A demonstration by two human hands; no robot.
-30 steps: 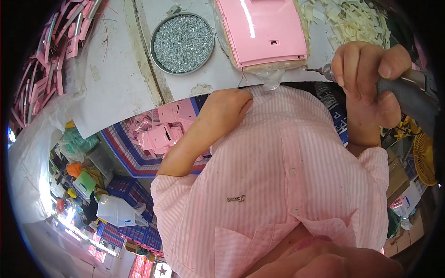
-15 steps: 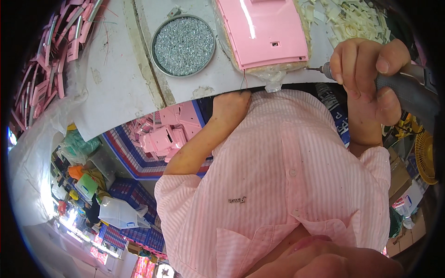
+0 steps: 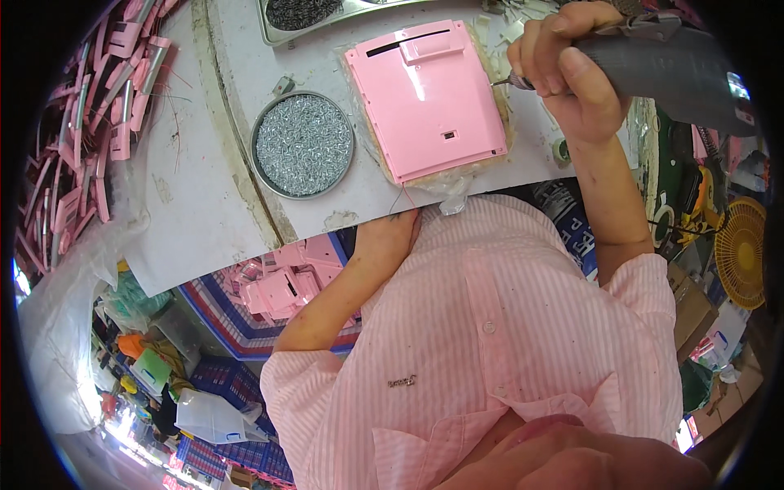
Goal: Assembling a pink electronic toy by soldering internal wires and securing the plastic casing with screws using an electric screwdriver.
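Observation:
My right hand [image 3: 572, 77] is wrapped around a dark grey electric screwdriver [image 3: 670, 69], its thin bit pointing left. The tip ends at the right edge of a pink plastic casing [image 3: 433, 110]; whether they touch I cannot tell. The casing lies on a plastic-wrapped pad [image 3: 365, 139] at the table's near edge. It has a slot along the far end and a small square hole near the front. My left hand [image 3: 396, 235] is low at the table edge in front of my shirt, fingers hidden. Thin wires hang from the casing close to it.
Left of the casing stands a round dish of small silver screws [image 3: 302, 147]. A metal tray [image 3: 327, 20] with dark screws sits behind. Pink parts pile up at far left [image 3: 122, 82]. Below the table, a blue-and-red basket [image 3: 229, 327] holds more pink parts.
My right hand has carried the screwdriver away from me, from the casing's near right corner to farther along its right edge. The whole view has shifted, showing more of the table's far side.

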